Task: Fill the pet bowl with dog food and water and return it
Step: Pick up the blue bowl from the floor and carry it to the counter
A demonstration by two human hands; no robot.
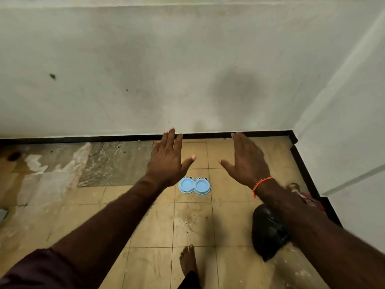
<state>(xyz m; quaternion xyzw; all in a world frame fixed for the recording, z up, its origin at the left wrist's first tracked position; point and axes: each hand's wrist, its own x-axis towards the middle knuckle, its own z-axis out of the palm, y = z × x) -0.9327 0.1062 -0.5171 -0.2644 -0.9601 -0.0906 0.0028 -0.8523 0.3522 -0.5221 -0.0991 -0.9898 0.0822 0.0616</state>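
Down on the floor (150, 226), flat on a tan tile, sits the blue bowl (194, 185). Has two round cups joined side by side, both looking dry and bare, so no food or water in yet by the look of it. Long way of the bowl runs left to right, about in line with the black strip (104, 139) at the foot of the wall (187, 69).

Up above the bowl, held out in the air: left hand (166, 158) and right hand (245, 161), backs up, palms down. Fingers (172, 140) of both straight and close together, thumbs stuck out toward each other. Holding nothing, touching nothing.

Bowl shows in the gap between the two wrists, nearer the body than the fingertips and lower down. Left wrist looks just beside the bowl's left cup; right wrist looks a bit farther off from the right cup. So left hand seems a little nearer, though hard to be sure from up here, as both hands are high over the floor.

Next job, most likely: bend down and pick the bowl up. With the long way lying left to right, one hand could go to each end.

To the right of the bowl, a black bag (268, 232) on the floor, well apart. On the near side of the bowl, a bare foot (188, 259).
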